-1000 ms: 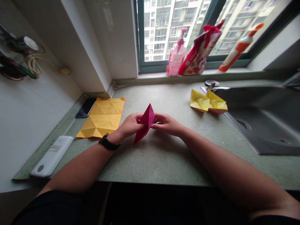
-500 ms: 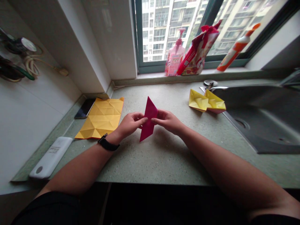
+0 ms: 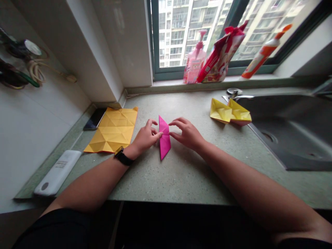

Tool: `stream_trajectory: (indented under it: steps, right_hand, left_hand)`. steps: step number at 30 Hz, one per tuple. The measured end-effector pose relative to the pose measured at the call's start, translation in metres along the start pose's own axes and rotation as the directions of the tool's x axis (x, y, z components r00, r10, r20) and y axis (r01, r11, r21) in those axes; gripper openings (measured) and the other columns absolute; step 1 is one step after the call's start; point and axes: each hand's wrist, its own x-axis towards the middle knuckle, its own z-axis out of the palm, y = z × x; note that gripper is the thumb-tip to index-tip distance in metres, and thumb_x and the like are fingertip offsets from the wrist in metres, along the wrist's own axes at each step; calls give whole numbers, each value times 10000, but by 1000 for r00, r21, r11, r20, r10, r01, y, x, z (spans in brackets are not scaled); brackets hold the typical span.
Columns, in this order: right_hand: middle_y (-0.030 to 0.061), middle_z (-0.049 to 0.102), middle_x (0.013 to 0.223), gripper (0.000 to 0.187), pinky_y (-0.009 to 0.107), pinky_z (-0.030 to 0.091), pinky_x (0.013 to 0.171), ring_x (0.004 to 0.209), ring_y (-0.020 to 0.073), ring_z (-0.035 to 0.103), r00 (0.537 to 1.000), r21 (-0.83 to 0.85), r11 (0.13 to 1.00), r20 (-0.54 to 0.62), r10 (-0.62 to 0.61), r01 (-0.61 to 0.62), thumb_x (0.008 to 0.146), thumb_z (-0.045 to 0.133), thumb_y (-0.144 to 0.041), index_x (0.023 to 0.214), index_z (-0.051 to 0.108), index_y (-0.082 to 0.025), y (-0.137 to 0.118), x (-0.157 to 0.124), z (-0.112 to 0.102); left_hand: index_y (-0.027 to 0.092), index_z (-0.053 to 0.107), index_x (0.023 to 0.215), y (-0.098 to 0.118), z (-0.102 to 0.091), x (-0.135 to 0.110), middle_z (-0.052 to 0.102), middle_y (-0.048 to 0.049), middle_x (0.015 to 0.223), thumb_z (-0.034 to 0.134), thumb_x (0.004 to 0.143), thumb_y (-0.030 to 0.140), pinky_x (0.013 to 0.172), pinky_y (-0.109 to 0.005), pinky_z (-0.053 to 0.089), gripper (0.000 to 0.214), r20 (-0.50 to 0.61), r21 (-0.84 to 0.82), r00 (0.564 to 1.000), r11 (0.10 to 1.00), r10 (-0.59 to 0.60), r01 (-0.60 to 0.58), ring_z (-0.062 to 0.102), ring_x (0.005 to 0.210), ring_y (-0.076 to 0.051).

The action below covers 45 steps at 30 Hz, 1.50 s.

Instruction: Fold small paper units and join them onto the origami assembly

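A narrow strip of folded pink paper (image 3: 164,142), pointed at both ends and creased across, stands lengthwise over the middle of the counter. My left hand (image 3: 146,138) holds its left edge, thumb on the face and forefinger raised off it. On the other side, my right hand (image 3: 187,133) has its thumb and fingers apart, with the tips at or close to the paper's right edge; whether they touch is hard to see. A black watch sits on my left wrist.
A creased yellow-orange sheet (image 3: 114,129) lies left, beside a dark phone (image 3: 94,119) and a white oblong device (image 3: 57,173). Folded yellow paper shapes (image 3: 230,111) stand right, near the sink (image 3: 285,167). A pump bottle (image 3: 195,65), red bag (image 3: 220,58) and orange-white bottle (image 3: 261,57) line the windowsill.
The pink paper has come down lower and turned, now showing a brighter, narrower face. My right hand has loosened its hold and spread its fingers; my left forefinger has lifted off.
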Motion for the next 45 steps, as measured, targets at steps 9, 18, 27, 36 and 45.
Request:
stream_trajectory:
  steps: [9,18,27,36,45]
  right_hand:
    - [76,798,1300,232,563,547,1034,1202,343,694,965,-245,956,241,-100,160,952,814,-399,1163,816,-301,-2,-2,5]
    - [47,779,1389,285,580,515,1046,1269,379,674,945,-341,927,323,-39,155,958,810,-447,1221,824,-337,-7,-6,1]
    - [46,667,1562,471,629,433,1193,1469,421,557,909,-437,883,415,32,168,1000,736,-494,1443,729,-335,-16,-9,-5]
    - [33,534,1680,545,680,387,1246,1541,423,492,862,-493,852,495,109,175,1046,650,-460,1571,616,-319,-26,-8,-10]
    - [69,558,1664,577,743,306,1265,1545,444,483,882,-456,875,464,77,163,1030,662,-500,1579,608,-333,-15,-13,-4]
  left_hand:
    - [194,709,1103,-7,3,0,725,-108,1104,661,1025,284,949,-420,567,129,151,537,930,762,335,-362,690,1045,-271]
    - [176,686,1309,-6,-2,1,658,-167,1453,655,1049,449,1298,-583,351,378,423,477,838,702,344,-529,603,1384,-338]
    - [158,553,1527,-10,-8,5,441,-226,1709,658,973,726,1367,-631,124,800,515,523,836,704,190,-481,345,1636,-394]
    - [188,455,1621,-10,-8,6,436,-207,1720,638,961,777,1359,-647,108,903,520,557,842,688,147,-464,333,1640,-386]
    - [201,482,1591,-16,-6,6,446,-214,1709,690,929,773,1349,-675,120,899,497,525,847,713,187,-465,355,1627,-401]
